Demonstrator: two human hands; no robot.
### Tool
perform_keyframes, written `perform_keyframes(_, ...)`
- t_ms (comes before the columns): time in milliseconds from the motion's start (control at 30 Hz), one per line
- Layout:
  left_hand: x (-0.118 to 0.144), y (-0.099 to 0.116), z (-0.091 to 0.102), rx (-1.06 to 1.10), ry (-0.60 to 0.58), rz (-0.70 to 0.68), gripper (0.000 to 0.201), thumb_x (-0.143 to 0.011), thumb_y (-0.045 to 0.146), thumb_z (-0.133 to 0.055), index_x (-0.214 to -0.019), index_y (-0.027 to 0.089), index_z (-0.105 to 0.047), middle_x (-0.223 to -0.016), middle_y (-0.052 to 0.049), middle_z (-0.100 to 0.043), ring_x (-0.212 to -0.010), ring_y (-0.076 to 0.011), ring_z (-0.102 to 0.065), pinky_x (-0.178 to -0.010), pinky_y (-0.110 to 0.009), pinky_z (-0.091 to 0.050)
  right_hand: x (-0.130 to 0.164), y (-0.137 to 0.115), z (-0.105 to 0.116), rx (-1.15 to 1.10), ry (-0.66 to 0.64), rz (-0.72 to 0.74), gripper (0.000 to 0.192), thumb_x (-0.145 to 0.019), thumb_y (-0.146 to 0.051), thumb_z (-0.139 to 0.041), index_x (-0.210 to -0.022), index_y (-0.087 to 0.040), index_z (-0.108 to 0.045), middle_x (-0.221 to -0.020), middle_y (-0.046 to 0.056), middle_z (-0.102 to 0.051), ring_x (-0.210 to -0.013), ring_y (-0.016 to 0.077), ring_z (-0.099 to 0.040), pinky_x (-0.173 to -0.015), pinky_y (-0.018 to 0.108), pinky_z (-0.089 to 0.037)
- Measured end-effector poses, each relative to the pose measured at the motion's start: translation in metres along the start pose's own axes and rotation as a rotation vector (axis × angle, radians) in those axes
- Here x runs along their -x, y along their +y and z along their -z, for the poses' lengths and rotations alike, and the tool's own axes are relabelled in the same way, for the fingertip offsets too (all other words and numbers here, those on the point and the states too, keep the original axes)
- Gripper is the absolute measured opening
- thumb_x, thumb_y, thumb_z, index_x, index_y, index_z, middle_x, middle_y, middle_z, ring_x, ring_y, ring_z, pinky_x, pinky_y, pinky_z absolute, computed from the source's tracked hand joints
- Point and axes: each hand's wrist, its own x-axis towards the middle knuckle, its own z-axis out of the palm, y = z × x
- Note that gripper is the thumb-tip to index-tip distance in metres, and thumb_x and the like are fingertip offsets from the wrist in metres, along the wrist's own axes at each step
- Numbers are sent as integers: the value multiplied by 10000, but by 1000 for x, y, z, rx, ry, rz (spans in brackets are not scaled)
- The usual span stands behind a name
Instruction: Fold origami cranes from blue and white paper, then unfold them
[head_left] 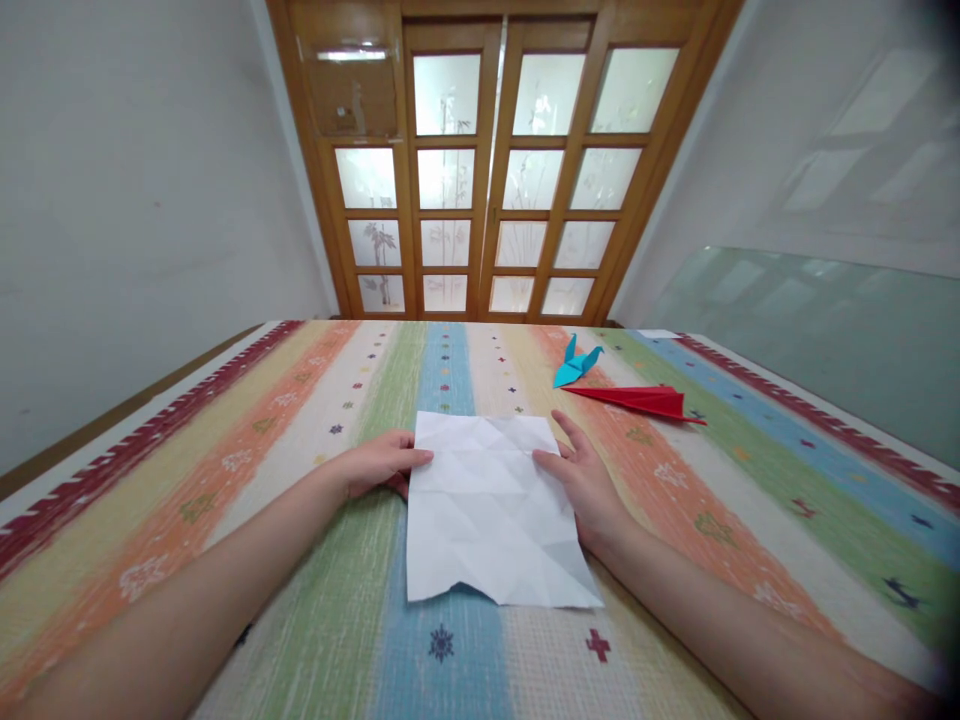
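Observation:
A creased white sheet of paper (487, 510) is spread out in front of me, raised a little off the tablecloth or resting on it; I cannot tell which. Fold lines cross its whole face, and its near edge bends up in the middle. My left hand (386, 462) pinches the left edge, thumb on top and fingers underneath. On the opposite edge, my right hand (585, 480) grips the paper with its thumb on top; its index finger sticks out past the edge and the other fingers are partly hidden beneath.
Beyond my right hand lie a blue folded paper crane (576, 364) and a red folded paper plane (637, 402), close together. The striped tablecloth (300, 560) covers the table. A flat white piece (658, 334) is at the far right edge. Wooden glazed doors (487, 170) stand behind.

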Motion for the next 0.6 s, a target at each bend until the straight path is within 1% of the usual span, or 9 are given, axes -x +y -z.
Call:
perform_keyframes(67, -4, -7, -4, 39, 54, -39, 453, -704, 442, -836, -977, 109, -693, -864, -120, -732, -659, -194, -674, -538, -272, -513, 0, -1, 1, -20, -20, -25, 843, -714, -205, -770, -1455, -345, -394, -1111, 58, -745, -746, 255, -743, -587, 350, -596)
perform_keyframes(100, -6, -9, -5, 63, 80, -63, 458, -707, 449, -834, -980, 110, -691, -863, -120, -735, -660, -195, -677, -547, -273, -516, 0, -1, 1, -30, -55, -39, 783, -727, -217, -766, -1427, -330, -434, -1108, 61, -747, -761, 258, -745, -604, 357, -599)
perform_keyframes(233, -11, -15, -5, 186, 171, -182, 458, -737, 441, -807, -1041, 122, -682, -968, -132, -751, -794, -221, -714, -705, -301, -560, -3, -1, 2, -68, -254, -109, 457, -769, -255, -749, -1206, -234, -619, -1109, 94, -752, -844, 281, -750, -707, 396, -609)
perform_keyframes(333, -14, -17, -5, 260, 234, -238, 431, -780, 405, -774, -1086, 118, -675, -1013, -144, -755, -834, -233, -724, -751, -309, -572, -4, 1, 3, -56, -288, -152, 340, -768, -257, -762, -1090, -204, -668, -1063, 107, -767, -843, 286, -753, -732, 404, -608)
perform_keyframes(433, -15, -18, -5, 305, 281, -274, 451, -815, 384, -748, -1154, 102, -657, -1014, -160, -757, -821, -242, -731, -740, -320, -583, -3, 3, 4, -17, -321, -156, 307, -779, -273, -770, -1064, -203, -680, -1049, 103, -773, -845, 287, -756, -739, 404, -612)
perform_keyframes(500, -15, -18, -6, 320, 290, -306, 523, -813, 379, -756, -1238, 104, -622, -1040, -163, -753, -827, -246, -734, -738, -323, -586, -3, 4, 4, -11, -335, -138, 336, -780, -274, -777, -1092, -211, -669, -1070, 95, -771, -867, 285, -756, -748, 400, -617)
perform_keyframes(567, -14, -17, -8, 329, 289, -351, 674, -796, 374, -782, -1373, 135, -528, -1066, -153, -748, -821, -246, -735, -726, -325, -585, -3, 4, 3, -30, -317, -113, 402, -774, -262, -787, -1146, -225, -638, -1114, 89, -762, -905, 282, -754, -755, 392, -622)
perform_keyframes(600, -14, -16, -8, 328, 295, -376, 783, -782, 366, -800, -1448, 158, -445, -1060, -143, -750, -804, -242, -735, -714, -325, -583, -4, 4, 2, -44, -297, -103, 437, -771, -256, -789, -1172, -233, -618, -1138, 87, -755, -922, 281, -753, -757, 389, -625)
